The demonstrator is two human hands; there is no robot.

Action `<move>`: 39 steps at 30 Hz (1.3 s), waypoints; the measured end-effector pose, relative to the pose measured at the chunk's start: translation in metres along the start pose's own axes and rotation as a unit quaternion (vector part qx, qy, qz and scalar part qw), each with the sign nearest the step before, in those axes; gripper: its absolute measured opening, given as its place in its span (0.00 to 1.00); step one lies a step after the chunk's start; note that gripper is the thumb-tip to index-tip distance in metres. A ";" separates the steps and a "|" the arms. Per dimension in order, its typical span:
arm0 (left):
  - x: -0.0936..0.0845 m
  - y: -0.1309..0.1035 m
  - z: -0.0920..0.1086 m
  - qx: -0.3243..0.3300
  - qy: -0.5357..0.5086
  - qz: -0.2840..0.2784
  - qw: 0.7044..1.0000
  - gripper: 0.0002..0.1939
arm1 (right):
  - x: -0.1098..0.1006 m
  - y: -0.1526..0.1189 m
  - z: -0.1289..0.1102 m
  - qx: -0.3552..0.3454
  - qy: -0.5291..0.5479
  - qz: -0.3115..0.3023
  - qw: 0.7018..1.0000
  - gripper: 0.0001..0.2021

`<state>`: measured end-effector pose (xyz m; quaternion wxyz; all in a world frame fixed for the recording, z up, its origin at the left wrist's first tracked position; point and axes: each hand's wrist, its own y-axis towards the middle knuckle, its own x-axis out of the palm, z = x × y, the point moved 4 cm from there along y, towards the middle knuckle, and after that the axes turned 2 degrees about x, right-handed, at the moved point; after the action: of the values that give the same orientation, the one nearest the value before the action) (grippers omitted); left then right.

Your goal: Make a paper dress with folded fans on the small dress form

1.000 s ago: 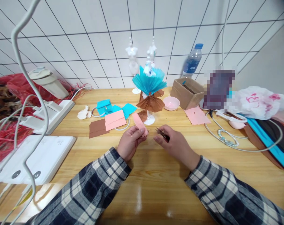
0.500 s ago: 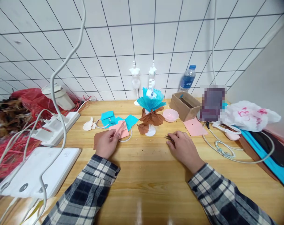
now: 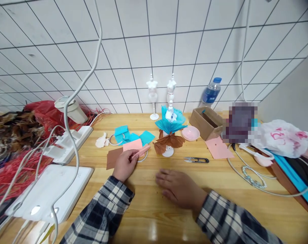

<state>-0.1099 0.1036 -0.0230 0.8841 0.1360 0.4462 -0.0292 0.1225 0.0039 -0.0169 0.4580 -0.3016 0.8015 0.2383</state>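
Observation:
My left hand (image 3: 125, 165) pinches a folded strip of pink paper (image 3: 143, 149). Beneath and behind it lie a flat pink sheet (image 3: 132, 145), a brown sheet (image 3: 113, 158) and several blue sheets (image 3: 147, 137). My right hand (image 3: 176, 186) lies flat on the wooden table, fingers stretched out, holding nothing. Beyond it rest black-handled thread snips (image 3: 196, 160). Between and past my hands stands a small white mannequin (image 3: 171, 114) dressed in pleated paper, with a blue layer (image 3: 170, 124) above a brown layer (image 3: 169, 144).
Two bare white mannequins (image 3: 152, 91) stand by the wall. To the right are a pink bowl (image 3: 191, 134), a cardboard box (image 3: 207, 130), a water bottle (image 3: 212, 90), a pink sheet (image 3: 217, 147) and a beaded bracelet (image 3: 253, 181). Cables cross a power strip (image 3: 70, 147) and white device (image 3: 55, 186) on the left.
My right hand has let go of the snips and moved left and nearer, flat onto the table. In my left hand the pink paper has turned to point right. The view has shifted slightly.

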 end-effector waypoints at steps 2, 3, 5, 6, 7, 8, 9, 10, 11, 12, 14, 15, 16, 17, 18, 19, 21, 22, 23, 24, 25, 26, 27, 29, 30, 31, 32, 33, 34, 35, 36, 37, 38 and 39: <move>0.001 0.001 0.002 0.004 -0.002 -0.006 1.000 0.15 | -0.006 -0.022 0.002 0.002 0.014 -0.002 1.000 0.22; 0.002 0.002 0.003 0.007 -0.001 -0.010 1.000 0.14 | -0.009 -0.029 0.006 0.023 0.006 0.011 1.000 0.22; 0.003 0.003 0.006 0.012 0.007 -0.013 1.000 0.14 | -0.011 -0.036 0.014 0.098 -0.026 0.045 0.994 0.25; 0.003 0.003 0.007 0.014 0.011 -0.012 1.000 0.14 | -0.009 -0.036 0.016 0.131 -0.042 0.053 0.989 0.27; 0.004 0.003 0.007 0.016 0.013 -0.010 1.000 0.14 | -0.005 -0.033 0.015 0.154 -0.053 0.052 0.985 0.29; 0.004 0.003 0.007 0.018 0.012 -0.009 1.000 0.15 | 0.000 -0.029 0.011 0.157 -0.056 0.041 0.985 0.31; 0.005 0.003 0.007 0.021 0.010 -0.008 1.000 0.15 | 0.007 -0.024 0.003 0.140 -0.050 0.023 0.989 0.33; 0.005 0.003 0.007 0.023 0.008 -0.008 1.000 0.15 | 0.013 -0.019 -0.007 0.122 -0.040 0.011 0.992 0.34; 0.005 0.003 0.007 0.023 0.008 -0.006 1.000 0.15 | 0.017 -0.013 -0.016 0.113 -0.031 0.008 0.993 0.35; 0.005 0.003 0.007 0.021 0.009 -0.003 1.000 0.15 | 0.020 -0.008 -0.025 0.106 -0.021 0.005 0.994 0.36; 0.005 0.003 0.006 0.009 0.010 0.003 1.000 0.15 | 0.023 0.004 -0.040 0.080 0.000 -0.001 0.997 0.35; 0.005 0.003 0.006 0.003 0.008 0.006 1.000 0.15 | 0.022 0.010 -0.045 0.069 0.008 -0.001 0.998 0.34; 0.005 0.003 0.006 -0.003 0.005 0.009 1.000 0.16 | 0.021 0.015 -0.047 0.057 0.013 0.000 0.998 0.33; 0.005 0.002 0.006 -0.007 0.001 0.011 1.000 0.16 | 0.020 0.020 -0.049 0.040 0.016 0.000 0.999 0.31; 0.005 0.002 0.006 -0.010 -0.001 0.013 1.000 0.17 | 0.018 0.023 -0.048 0.022 0.017 -0.001 1.000 0.29; 0.005 0.001 0.006 -0.010 -0.002 0.015 1.000 0.17 | 0.017 0.024 -0.047 -0.001 0.017 -0.006 1.000 0.28; 0.004 -0.001 0.006 -0.009 -0.001 0.019 1.000 0.18 | 0.016 0.018 -0.044 -0.060 0.016 -0.027 0.998 0.25; 0.004 -0.002 0.005 -0.007 -0.001 0.020 1.000 0.18 | 0.017 0.012 -0.041 -0.089 0.017 -0.040 0.995 0.24; 0.004 -0.003 0.005 -0.004 -0.001 0.022 1.000 0.18 | 0.018 0.004 -0.039 -0.116 0.019 -0.052 0.992 0.23; 0.004 -0.004 0.005 0.001 0.000 0.022 1.000 0.18 | 0.019 -0.004 -0.036 -0.131 0.023 -0.059 0.989 0.23; 0.004 -0.004 0.005 0.006 0.000 0.022 1.000 0.18 | 0.020 -0.013 -0.033 -0.137 0.026 -0.063 0.988 0.22; 0.004 -0.004 0.005 0.011 0.001 0.021 1.000 0.18 | 0.020 -0.020 -0.029 -0.134 0.031 -0.061 0.989 0.22; 0.004 -0.004 0.006 0.016 0.002 0.021 1.000 0.18 | 0.019 -0.025 -0.026 -0.130 0.040 -0.055 0.989 0.21; 0.003 -0.003 0.008 0.024 0.004 0.024 0.999 0.17 | 0.011 -0.032 -0.022 -0.119 0.064 -0.024 0.991 0.21; 0.001 -0.003 0.011 0.028 0.004 0.025 0.999 0.17 | 0.005 -0.033 -0.019 -0.104 0.077 0.001 0.992 0.21; -0.001 -0.004 0.014 0.035 0.004 0.026 0.999 0.17 | -0.002 -0.035 -0.016 -0.080 0.086 0.030 0.993 0.21; -0.003 -0.007 0.018 0.048 0.006 0.028 0.998 0.17 | -0.008 -0.037 -0.013 -0.049 0.085 0.055 0.994 0.22; -0.007 -0.011 0.023 0.065 0.010 0.030 0.997 0.17 | -0.012 -0.041 -0.009 -0.014 0.072 0.072 0.995 0.23; -0.010 -0.017 0.029 0.090 0.019 0.030 0.995 0.18 | -0.014 -0.045 -0.006 0.020 0.046 0.077 0.996 0.25; -0.014 -0.026 0.035 0.117 0.035 0.029 0.992 0.19 | -0.014 -0.051 -0.004 0.049 0.011 0.069 0.996 0.29; -0.017 -0.035 0.040 0.140 0.055 0.018 0.988 0.21 | -0.012 -0.057 -0.002 0.075 -0.026 0.057 0.995 0.34; -0.018 -0.046 0.046 0.174 0.070 -0.012 0.982 0.23 | -0.008 -0.063 -0.001 0.100 -0.058 0.045 0.992 0.39; -0.017 -0.058 0.050 0.206 0.083 -0.053 0.974 0.26 | -0.004 -0.068 -0.002 0.119 -0.081 0.034 0.989 0.41; -0.014 -0.069 0.053 0.232 0.099 -0.100 0.962 0.31 | 0.002 -0.071 -0.003 0.136 -0.096 0.027 0.986 0.42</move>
<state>-0.0891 0.0220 0.0034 0.7723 0.2944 0.5235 -0.2071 0.1702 -0.0487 -0.0244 0.5634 -0.1903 0.7865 0.1667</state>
